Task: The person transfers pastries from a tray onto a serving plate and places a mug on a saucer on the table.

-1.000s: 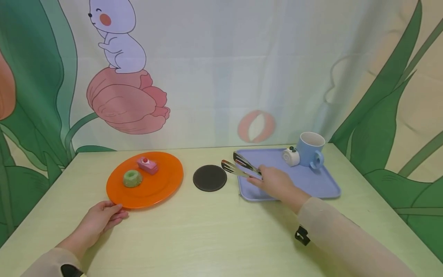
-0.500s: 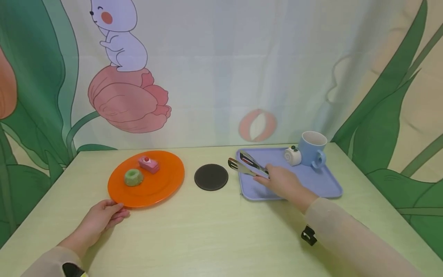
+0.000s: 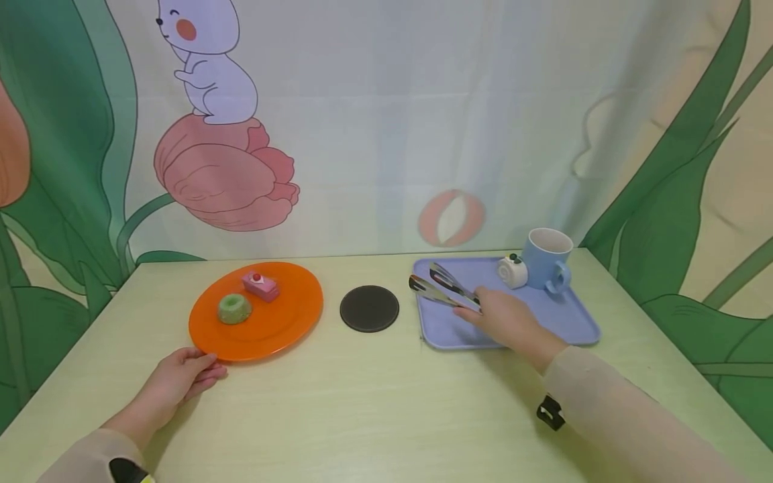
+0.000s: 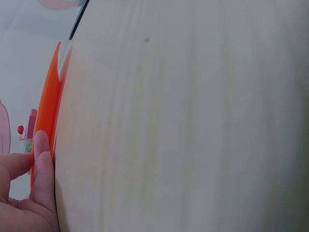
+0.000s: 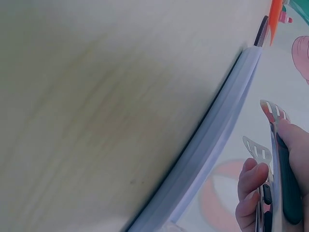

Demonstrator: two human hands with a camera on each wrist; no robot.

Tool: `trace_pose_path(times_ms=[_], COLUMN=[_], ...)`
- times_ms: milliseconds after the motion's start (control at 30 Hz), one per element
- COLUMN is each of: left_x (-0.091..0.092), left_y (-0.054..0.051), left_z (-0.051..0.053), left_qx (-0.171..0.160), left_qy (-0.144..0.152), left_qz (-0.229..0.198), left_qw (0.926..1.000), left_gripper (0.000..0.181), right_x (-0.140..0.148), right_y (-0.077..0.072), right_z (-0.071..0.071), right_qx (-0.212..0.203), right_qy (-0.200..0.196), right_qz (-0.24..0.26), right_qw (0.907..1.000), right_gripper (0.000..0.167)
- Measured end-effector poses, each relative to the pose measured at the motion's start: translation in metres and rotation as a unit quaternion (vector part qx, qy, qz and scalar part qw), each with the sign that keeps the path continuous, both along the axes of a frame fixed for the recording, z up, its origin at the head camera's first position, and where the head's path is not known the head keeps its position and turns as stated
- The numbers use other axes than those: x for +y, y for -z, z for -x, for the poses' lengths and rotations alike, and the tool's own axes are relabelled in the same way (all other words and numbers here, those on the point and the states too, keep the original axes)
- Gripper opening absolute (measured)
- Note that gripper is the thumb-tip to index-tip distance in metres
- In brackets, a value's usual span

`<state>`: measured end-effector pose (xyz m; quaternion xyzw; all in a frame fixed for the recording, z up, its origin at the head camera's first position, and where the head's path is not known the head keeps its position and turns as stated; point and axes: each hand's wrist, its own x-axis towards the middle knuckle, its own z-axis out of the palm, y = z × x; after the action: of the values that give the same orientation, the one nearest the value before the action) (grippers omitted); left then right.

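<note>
Tongs point(image 3: 437, 294) are held, tips spread toward ten o'clock, in the right grip point(image 3: 506, 317), roll cake point(image 3: 512, 272) nearby at twelve, orange plate point(image 3: 272, 335) pinched by left grip point(image 3: 176, 382).

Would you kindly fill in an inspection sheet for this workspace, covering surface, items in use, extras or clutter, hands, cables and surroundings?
Surface: pale table; one small dark speck shows in the left wrist view.
Items in use: orange plate; metal tongs, arms apart, holding nothing.
Extras or clutter: green cake and pink cake on the plate; white roll and blue mug on the blue tray; black disc between plate and tray.
Hands: left hand pinches the plate's near rim; right hand grips the tongs.
Cables: nothing seen.
Surroundings: printed cloth behind the table.
</note>
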<state>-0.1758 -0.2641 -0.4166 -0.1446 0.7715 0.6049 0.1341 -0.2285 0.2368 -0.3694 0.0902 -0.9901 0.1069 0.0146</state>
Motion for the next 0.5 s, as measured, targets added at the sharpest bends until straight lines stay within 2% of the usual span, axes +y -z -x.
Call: trace_pose_path(times_ms=[500], left_x=[0.000], left_y=[-0.006], left_z=[0.000], left_qx=[-0.009], left_qy=[0.002], left_qz=[-0.002], left_qw=[1.0000], left_gripper=[0.047], right_x=[0.012], right_y=[-0.007], right_z=[-0.004], right_qx=[-0.009], right_qy=[0.005], right_qz=[-0.005], right_qw=[0.9999], right_gripper=[0.044])
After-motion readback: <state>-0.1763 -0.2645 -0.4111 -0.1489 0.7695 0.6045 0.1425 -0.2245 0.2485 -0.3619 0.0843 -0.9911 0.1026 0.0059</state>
